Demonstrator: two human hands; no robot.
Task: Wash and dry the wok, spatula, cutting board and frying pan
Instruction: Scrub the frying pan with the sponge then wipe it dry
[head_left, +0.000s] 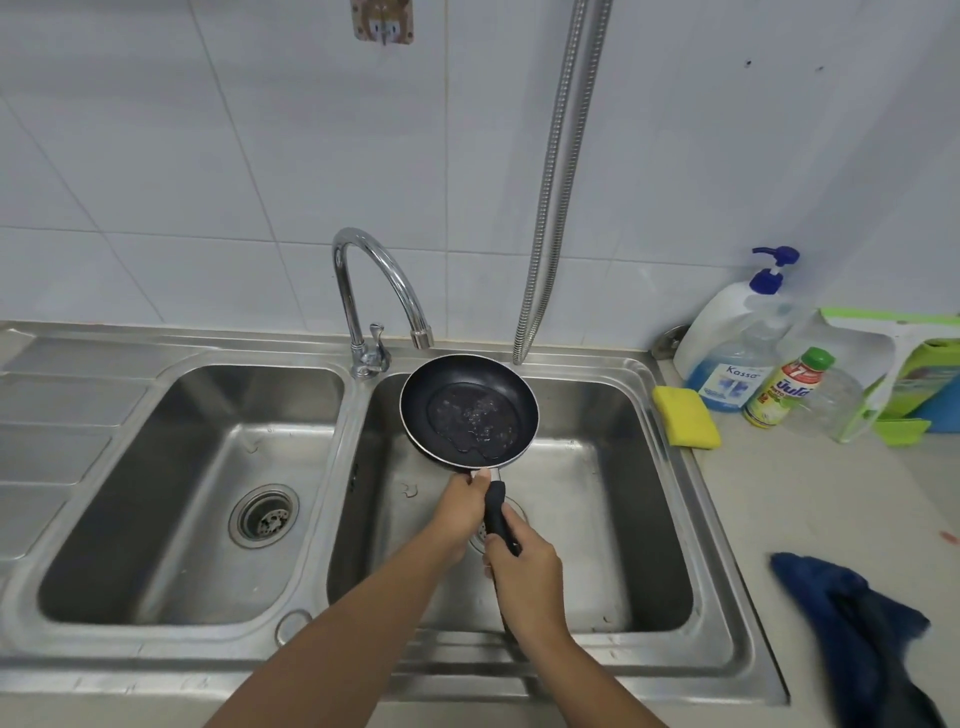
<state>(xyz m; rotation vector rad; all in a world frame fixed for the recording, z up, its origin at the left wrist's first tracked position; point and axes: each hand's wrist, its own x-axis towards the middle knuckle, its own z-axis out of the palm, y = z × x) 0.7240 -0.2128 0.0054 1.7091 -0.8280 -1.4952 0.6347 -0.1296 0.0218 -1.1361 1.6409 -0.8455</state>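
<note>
- White-tiled wall behind a steel double sink (363, 670); ribbed draining board at far left; left basin bare but for its drain strainer (264, 515); right basin wet.
- Chrome faucet (374, 280) between the basins, spout arched over toward the right one; corrugated metal hose (558, 182) hanging down the wall just right of it.
- Small black frying pan (469, 410) held level above the right basin, below and slightly right of the spout; shallow puddle of water with bubbles on its dark floor; black handle pointing back toward the body.
- Left hand (465, 506) at the joint of handle and pan, thumb pressed near the rim; whether its fingers wrap the handle cannot be told; forearm reaching in from lower left.
- Right hand (524, 564) clamped around the handle's end, knuckles up.
- On the counter to the right: yellow sponge (685, 415) at the sink's edge; blue-pump soap bottle (727, 343); small green-capped bottle (784, 389); green-and-white squeegee (883, 358); dark blue cloth (852, 629) crumpled at lower right.
</note>
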